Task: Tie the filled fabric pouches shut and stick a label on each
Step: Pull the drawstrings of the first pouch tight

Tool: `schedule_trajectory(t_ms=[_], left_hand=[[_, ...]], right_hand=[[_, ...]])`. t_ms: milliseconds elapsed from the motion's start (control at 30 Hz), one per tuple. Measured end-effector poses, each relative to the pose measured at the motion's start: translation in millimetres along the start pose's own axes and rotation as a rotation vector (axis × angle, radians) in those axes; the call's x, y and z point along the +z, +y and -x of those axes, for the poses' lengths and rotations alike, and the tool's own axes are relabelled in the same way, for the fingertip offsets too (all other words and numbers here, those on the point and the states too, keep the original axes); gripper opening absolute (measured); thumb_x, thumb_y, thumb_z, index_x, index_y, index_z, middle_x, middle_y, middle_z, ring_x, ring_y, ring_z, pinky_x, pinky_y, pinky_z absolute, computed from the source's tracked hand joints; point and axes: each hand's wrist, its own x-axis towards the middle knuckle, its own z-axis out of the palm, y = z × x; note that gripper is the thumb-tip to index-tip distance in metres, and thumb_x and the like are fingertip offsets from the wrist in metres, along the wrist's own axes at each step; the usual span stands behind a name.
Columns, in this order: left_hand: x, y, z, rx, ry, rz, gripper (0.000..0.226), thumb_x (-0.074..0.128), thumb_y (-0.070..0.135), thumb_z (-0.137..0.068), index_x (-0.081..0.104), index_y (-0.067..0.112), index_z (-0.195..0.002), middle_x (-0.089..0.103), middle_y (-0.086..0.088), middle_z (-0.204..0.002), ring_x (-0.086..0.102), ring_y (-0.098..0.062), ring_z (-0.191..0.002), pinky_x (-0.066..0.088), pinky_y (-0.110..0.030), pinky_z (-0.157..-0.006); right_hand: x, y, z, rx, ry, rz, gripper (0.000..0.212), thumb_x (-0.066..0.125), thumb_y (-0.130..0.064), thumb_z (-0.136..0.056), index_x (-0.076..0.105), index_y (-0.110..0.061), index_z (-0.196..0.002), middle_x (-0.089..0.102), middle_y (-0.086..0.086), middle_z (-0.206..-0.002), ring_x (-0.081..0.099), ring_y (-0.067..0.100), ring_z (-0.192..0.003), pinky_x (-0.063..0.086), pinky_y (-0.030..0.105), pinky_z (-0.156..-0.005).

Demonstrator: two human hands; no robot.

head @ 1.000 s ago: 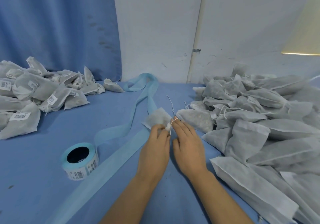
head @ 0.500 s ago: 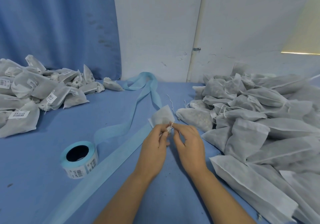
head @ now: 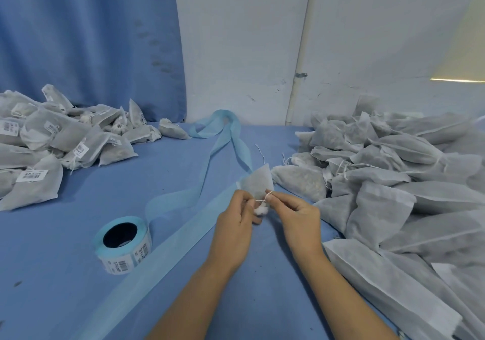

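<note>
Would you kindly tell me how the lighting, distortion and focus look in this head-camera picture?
Head view: soft, even light, only faint shadows beneath the left hand and right hand. Head view: a bright yellowish streak glares at the upper right. Head view: wide-angle bending curves the pipe and curtain edge. Head view: the pouch and string are sharp.

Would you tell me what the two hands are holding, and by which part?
Left hand and right hand both pinch one small fabric pouch at its gathered neck, where white string wraps it.
</note>
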Motion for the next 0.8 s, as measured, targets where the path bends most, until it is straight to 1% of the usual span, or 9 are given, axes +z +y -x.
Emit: schedule_trajectory(t_ms=[133,233,300,367,467,533,633,700,800], left_hand=[[-1.5,-0.4,-1.9,-0.007,0.089,0.066,0.016,0.041,0.022,-0.102,0.048,0.023,-0.088,0.066,0.010,-0.069,0.061,-0.008,-0.057,0.046,-0.015,-0.056],[-1.8,-1.3,-1.3,-0.007,0.121,0.015,0.017,0.043,0.025,-0.101,0.048,0.027,-0.084,0.062,0.009,-0.061,0.057,-0.004,-0.053,0.042,-0.012,-0.052],[-2.4,-1.8,-0.7,0.034,0.159,-0.053,0.019,0.047,0.025,-0.099,0.050,0.029,-0.082,0.060,0.007,-0.060,0.056,-0.006,-0.055,0.041,-0.012,-0.053],[-2.8,-1.2,0.5,0.079,0.192,-0.092,0.018,0.050,0.022,-0.098,0.054,0.028,-0.082,0.057,0.006,-0.064,0.054,-0.009,-0.056,0.040,-0.013,-0.053],[-0.8,1.5,1.0,0.015,0.155,0.074,0.013,0.052,0.017,-0.098,0.061,0.021,-0.089,0.058,0.002,-0.055,0.051,-0.007,-0.046,0.040,-0.012,-0.049],[-1.5,4.3,-1.4,-0.060,0.114,0.265,0.013,0.050,0.009,-0.097,0.059,0.011,-0.088,0.068,-0.001,-0.065,0.053,-0.011,-0.045,0.044,-0.019,-0.046],[-3.3,5.6,-5.0,-0.126,0.077,0.461,0.012,0.049,0.004,-0.097,0.056,0.004,-0.087,0.074,-0.002,-0.090,0.068,-0.018,-0.062,0.053,-0.022,-0.055],[-3.5,5.7,-4.8,-0.122,0.054,0.512,0.011,0.048,0.003,-0.097,0.056,0.003,-0.089,0.074,-0.004,-0.089,0.072,-0.021,-0.076,0.055,-0.021,-0.064],[-3.3,3.9,-4.5,-0.072,0.053,0.428,0.012,0.051,0.006,-0.097,0.058,0.008,-0.087,0.073,-0.001,-0.083,0.071,-0.015,-0.082,0.054,-0.019,-0.071]], right_hand=[[1.7,-2.9,3.3,-0.004,-0.133,0.034,0.016,0.073,-0.012,-0.082,0.078,-0.026,-0.077,0.076,-0.010,-0.085,0.069,0.002,-0.086,0.048,0.011,-0.075],[2.2,-2.1,6.2,-0.057,-0.172,0.178,0.025,0.073,-0.018,-0.083,0.076,-0.038,-0.069,0.074,-0.017,-0.082,0.067,0.006,-0.088,0.048,0.018,-0.079],[3.4,-0.5,7.9,-0.112,-0.162,0.310,0.019,0.073,-0.023,-0.082,0.076,-0.038,-0.071,0.073,-0.021,-0.081,0.062,0.010,-0.095,0.047,0.024,-0.083],[6.1,1.1,9.9,-0.160,-0.123,0.430,0.011,0.072,-0.027,-0.081,0.077,-0.034,-0.075,0.071,-0.021,-0.082,0.058,0.007,-0.096,0.045,0.025,-0.082],[12.0,3.3,11.9,-0.161,-0.075,0.460,0.006,0.072,-0.025,-0.081,0.075,-0.026,-0.077,0.070,-0.017,-0.081,0.057,0.006,-0.090,0.045,0.023,-0.078],[14.9,3.7,13.0,-0.133,-0.058,0.404,0.008,0.073,-0.019,-0.081,0.071,-0.023,-0.074,0.069,-0.012,-0.080,0.057,0.003,-0.079,0.043,0.017,-0.071],[15.4,2.5,12.6,-0.068,-0.036,0.234,0.014,0.072,-0.010,-0.080,0.066,-0.019,-0.071,0.066,-0.002,-0.081,0.054,0.001,-0.065,0.041,0.010,-0.064],[13.9,0.5,12.4,-0.068,-0.045,0.172,0.017,0.073,-0.007,-0.080,0.066,-0.019,-0.070,0.061,-0.002,-0.085,0.051,-0.003,-0.064,0.041,0.008,-0.066],[10.5,-3.4,9.6,0.008,-0.071,0.085,0.017,0.073,-0.007,-0.081,0.068,-0.018,-0.069,0.059,-0.005,-0.083,0.049,-0.004,-0.063,0.040,0.007,-0.064]])
